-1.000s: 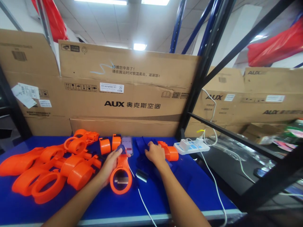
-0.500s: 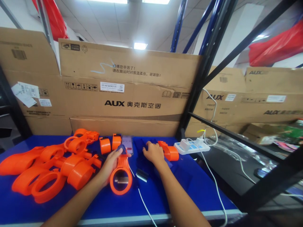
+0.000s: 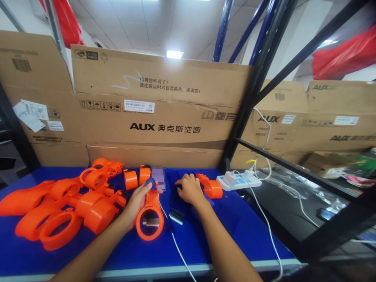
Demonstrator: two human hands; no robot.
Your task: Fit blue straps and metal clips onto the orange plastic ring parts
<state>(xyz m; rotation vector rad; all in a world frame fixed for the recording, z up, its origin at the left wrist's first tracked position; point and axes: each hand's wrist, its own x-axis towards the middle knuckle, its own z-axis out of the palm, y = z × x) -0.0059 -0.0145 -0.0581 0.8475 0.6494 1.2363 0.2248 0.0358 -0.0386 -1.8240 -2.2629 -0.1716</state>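
My left hand (image 3: 141,199) is closed around the handle end of an orange tape dispenser (image 3: 149,223). Its ring hangs down toward me, and a dark blue piece (image 3: 150,182) sits at its top, by my thumb. Palm down, my right hand (image 3: 190,189) rests among dark blue pieces (image 3: 179,197) that blend into the blue table. Its fingers are bent and their tips hidden, so what they pinch cannot be made out. Just right of that hand lies another orange dispenser (image 3: 213,188). A small shiny metal-like strip (image 3: 176,216) lies between my forearms.
Several orange dispensers (image 3: 98,215) are heaped on the left of the blue table (image 3: 129,258). A phone (image 3: 159,178) lies behind my left hand. A white power strip (image 3: 239,180) with trailing cables is at the right, beside a black rack post (image 3: 232,145). Cardboard (image 3: 164,113) walls the back.
My left hand still holds the orange dispenser in the same place. The right hand's fingers have shifted very slightly among the dark blue pieces. The view has tilted a little.
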